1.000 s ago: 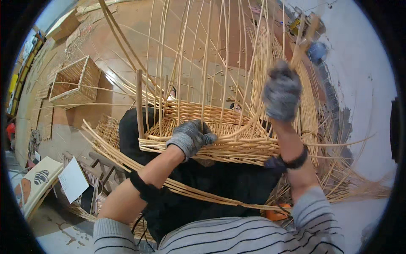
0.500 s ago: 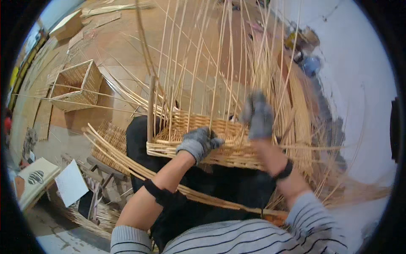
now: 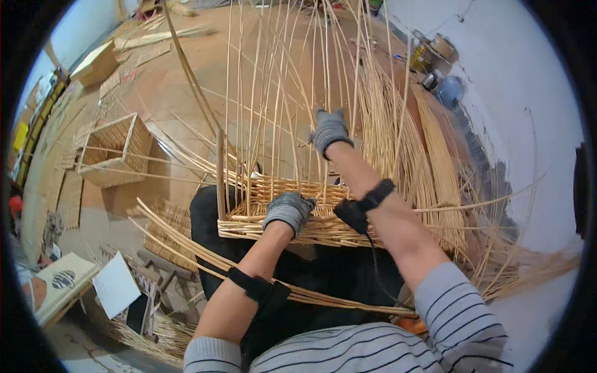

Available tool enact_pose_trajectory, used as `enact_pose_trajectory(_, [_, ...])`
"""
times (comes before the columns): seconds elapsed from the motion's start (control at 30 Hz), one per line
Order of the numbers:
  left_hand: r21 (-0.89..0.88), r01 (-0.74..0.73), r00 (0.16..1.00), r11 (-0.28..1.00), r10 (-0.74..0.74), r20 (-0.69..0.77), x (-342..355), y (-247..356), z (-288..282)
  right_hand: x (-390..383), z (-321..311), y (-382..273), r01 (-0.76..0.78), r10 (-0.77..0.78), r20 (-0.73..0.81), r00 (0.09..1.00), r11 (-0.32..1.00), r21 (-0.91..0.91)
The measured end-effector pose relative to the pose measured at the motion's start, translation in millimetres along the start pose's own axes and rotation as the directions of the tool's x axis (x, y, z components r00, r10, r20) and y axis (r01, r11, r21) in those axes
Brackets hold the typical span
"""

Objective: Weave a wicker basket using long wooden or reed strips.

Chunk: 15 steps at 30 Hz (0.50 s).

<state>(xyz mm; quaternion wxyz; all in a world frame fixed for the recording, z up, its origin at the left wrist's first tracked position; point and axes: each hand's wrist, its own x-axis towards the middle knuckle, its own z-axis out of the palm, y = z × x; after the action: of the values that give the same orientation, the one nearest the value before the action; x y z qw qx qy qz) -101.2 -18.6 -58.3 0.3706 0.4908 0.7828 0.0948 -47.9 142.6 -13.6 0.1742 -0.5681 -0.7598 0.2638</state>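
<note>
Fingers of my L hand (image 3: 289, 211), in a grey knit glove, are bent over the front edge of the part-woven basket (image 3: 323, 233), L of its middle, gripping it; thumb pts R, a bit apart from the rest. Tips hidden inside. R hand (image 3: 331, 130), same kind of glove, is out fwd past the basket's far wall, in among the upright canes (image 3: 256, 112). Fingers there pt mostly away from me, slightly parted; can't tell if they're pinching a cane or just brushing one. Black strap (image 3: 376, 194) on each forearm; R one has a small black unit & cable.

Basket lies crosswise on dark cloth (image 3: 336, 273) over my lap, thick post (image 3: 221, 180) standing at its L end. Bunch of long canes (image 3: 199, 250) runs from the L, under my L forearm, across the lap.

Room, L to R: flat pale item (image 3: 62, 281) w/ a dark striped oval, low down; pale box (image 3: 96, 64) up top; white card (image 3: 116, 286); open woven box (image 3: 118, 149) on the shiny brown floor (image 3: 186, 68); flat woven panel (image 3: 171, 233) nr my L knee. Then a thick cane bundle (image 3: 438, 155) on the floor, blue container (image 3: 449, 90) past it, & white wall (image 3: 504, 105) far R, grey & rough along its base.
</note>
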Motion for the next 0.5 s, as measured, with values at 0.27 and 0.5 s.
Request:
enact_pose_trajectory(0.27, [0.058,-0.069,0.997,0.996,0.066,0.047,14.3,-5.6,-2.2,-20.0,2.5,32.8,0.582,-0.422,-0.69,0.589,0.813,-0.001])
enact_pose_trajectory(0.5, [0.309,-0.347,0.936,0.886,0.304,0.179,4.5,1.0,-17.9,-147.2,-45.1,101.0,0.167,-0.108,-0.166,0.98,0.0,0.986])
